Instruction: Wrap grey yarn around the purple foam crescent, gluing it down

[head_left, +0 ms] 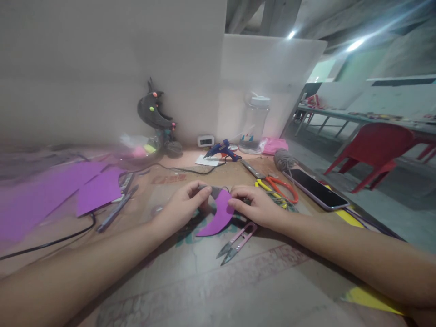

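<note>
A purple crescent-shaped foam piece [218, 218] lies on the cardboard-covered table, with a grey part at its top end. My left hand [182, 206] pinches that top end from the left, fingers closed on it. My right hand [257, 204] presses its fingertips together on the crescent's right edge. Pink thread snips [236, 243] lie just in front of the crescent, close to my right wrist.
Orange-handled scissors [279, 186], a phone [316, 188] and a twine ball [284, 159] lie to the right. A blue glue gun [223, 151], a plastic jar [255, 122] and a black crescent decoration [153, 111] stand at the back. Purple sheets [98, 190] and a black cable [47, 243] lie left. Red chair [374, 150] beyond.
</note>
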`<state>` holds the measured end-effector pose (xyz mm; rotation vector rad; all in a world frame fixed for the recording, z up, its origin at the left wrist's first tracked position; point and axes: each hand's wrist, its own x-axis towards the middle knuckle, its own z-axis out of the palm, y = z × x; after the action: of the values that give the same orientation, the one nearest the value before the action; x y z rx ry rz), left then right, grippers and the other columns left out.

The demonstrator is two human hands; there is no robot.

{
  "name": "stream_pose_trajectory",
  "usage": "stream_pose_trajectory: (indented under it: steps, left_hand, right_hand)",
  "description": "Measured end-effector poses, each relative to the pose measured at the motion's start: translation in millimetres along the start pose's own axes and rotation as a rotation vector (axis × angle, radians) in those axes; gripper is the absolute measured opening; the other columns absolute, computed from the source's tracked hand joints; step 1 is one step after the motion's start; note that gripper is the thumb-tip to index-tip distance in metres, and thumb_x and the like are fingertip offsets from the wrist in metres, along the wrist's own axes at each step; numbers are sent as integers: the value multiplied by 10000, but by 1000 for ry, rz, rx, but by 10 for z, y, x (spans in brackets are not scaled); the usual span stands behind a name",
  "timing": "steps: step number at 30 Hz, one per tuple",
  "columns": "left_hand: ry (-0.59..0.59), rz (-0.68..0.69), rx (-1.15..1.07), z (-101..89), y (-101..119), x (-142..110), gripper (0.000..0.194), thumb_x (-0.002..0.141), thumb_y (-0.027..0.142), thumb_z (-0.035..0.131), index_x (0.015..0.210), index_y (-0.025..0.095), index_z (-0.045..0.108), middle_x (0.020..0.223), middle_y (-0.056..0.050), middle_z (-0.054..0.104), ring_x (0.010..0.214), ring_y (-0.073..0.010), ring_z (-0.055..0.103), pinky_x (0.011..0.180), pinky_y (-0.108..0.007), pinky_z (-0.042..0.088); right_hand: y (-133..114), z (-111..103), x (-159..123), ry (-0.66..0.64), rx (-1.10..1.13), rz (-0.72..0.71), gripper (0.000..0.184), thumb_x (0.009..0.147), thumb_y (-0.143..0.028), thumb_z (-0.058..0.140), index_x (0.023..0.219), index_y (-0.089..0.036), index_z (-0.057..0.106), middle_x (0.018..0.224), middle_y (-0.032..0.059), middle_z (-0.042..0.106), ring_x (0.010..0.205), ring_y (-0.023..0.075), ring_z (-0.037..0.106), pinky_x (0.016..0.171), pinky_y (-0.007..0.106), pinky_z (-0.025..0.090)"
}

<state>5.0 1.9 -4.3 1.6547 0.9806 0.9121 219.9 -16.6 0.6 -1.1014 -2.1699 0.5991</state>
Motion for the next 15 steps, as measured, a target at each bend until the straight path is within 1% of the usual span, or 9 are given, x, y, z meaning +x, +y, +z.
stream_pose_trajectory:
  steps: [3, 7, 9, 11, 15]
  left_hand:
    - [39, 16, -18, -5, 3, 2, 246, 868, 439, 536, 823, 197, 532, 618, 44, 522, 630, -139, 544, 602, -236, 409]
    - [28, 4, -33, 0, 5, 7, 227, 878, 420, 533, 835, 197, 532, 624, 44, 531, 628, -134, 537, 601, -234, 406]
    - [20, -8, -28, 0, -1, 10, 231, 882, 422, 531, 828, 197, 527, 628, 39, 547, 640, -137, 540, 613, -238, 408]
    - [9, -22, -30, -3, -11, 14, 242, 886, 435, 522, 822, 201, 517, 644, 30, 572, 663, -146, 560, 629, -246, 413]
    - [3, -30, -6, -11, -25, 13, 255, 879, 447, 525, 800, 205, 519, 654, 21, 593, 680, -159, 579, 620, -251, 408]
  right_hand:
    - [14, 5, 3, -10, -10, -7, 246, 873, -368, 567, 736, -171, 619, 733, 15, 597, 710, 140, 552, 666, 256, 414]
    - [21, 7, 3, -27, -24, 5, 230, 873, -345, 569, 737, -172, 638, 741, 20, 617, 717, 144, 557, 676, 260, 418]
    - [17, 4, 0, -18, -7, 35, 224, 879, -336, 558, 741, -175, 630, 741, 20, 625, 721, 145, 564, 674, 261, 418]
    - [11, 2, -3, 17, 30, 72, 224, 886, -345, 539, 749, -177, 597, 729, 15, 612, 702, 141, 556, 655, 260, 418]
    - [19, 9, -19, 133, 131, 119, 215, 895, -366, 523, 776, -189, 507, 696, -14, 543, 603, 109, 503, 575, 241, 407]
